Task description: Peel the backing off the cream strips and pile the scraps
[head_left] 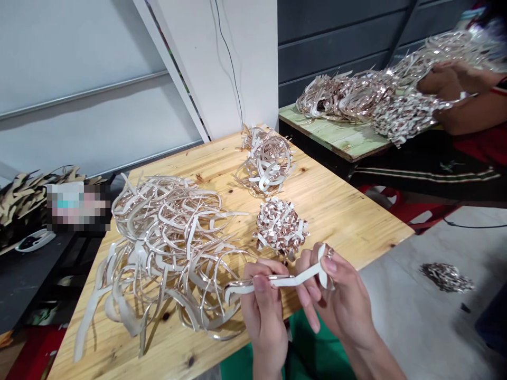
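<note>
A narrow strip [304, 275], white on one face and shiny rose-gold on the other, stretches between my two hands at the table's near edge. My left hand [263, 306] pinches it between thumb and fingers, with a curled end sticking out to the left. The strip's other end, where a short crosspiece shows, is gripped by my right hand [340, 290]. Left of my hands lies a big tangle of curled strips [170, 237]. Just beyond them sits a small heap of short shiny pieces [280, 226].
A second bundle of curled strips [267, 161] lies at the back of the wooden table [328, 211]. On the right, a co-worker's hands [447, 84] are over strips on another table [332, 132]. More pieces [447, 277] lie on the floor. Brown strips [24, 198] are at left.
</note>
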A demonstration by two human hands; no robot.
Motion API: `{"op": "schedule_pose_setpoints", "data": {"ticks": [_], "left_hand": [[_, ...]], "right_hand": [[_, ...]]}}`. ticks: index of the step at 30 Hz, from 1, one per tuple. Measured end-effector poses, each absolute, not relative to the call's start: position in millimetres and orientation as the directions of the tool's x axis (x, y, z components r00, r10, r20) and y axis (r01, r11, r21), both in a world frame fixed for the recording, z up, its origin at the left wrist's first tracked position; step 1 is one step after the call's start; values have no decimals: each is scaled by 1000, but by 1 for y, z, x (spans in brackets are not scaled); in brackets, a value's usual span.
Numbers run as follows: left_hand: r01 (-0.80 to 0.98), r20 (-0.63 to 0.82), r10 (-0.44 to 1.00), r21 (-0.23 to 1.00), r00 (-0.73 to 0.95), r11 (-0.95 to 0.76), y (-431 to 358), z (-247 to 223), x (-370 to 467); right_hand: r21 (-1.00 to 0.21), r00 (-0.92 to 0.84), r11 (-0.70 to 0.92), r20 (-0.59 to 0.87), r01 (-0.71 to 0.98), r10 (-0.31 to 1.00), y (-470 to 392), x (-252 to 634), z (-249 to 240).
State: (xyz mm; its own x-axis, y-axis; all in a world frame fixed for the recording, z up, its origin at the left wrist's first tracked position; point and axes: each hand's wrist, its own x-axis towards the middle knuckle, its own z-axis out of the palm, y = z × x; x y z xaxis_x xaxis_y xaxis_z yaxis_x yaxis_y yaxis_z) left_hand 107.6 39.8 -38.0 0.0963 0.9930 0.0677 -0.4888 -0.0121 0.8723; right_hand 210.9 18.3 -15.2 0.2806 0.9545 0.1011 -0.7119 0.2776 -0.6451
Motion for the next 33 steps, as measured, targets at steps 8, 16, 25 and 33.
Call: {"op": "schedule_pose_setpoints", "data": {"ticks": [8,16,25,33], "left_hand": [[-352,205,953,928,222,-118,35,-38,107],[-96,246,934,969,259,-229,40,-41,97],[-127,216,934,974,285,-187,45,-44,99],[-168,159,937,980,310,-111,43,-41,103]], "right_hand": [[-835,207,355,292,-420,934,12,222,-31],[-807,137,283,248,-518,959,11,228,-25],[-639,275,259,78,-724,958,20,219,-14],[-474,319,267,-31,-839,947,26,215,-8]]}}
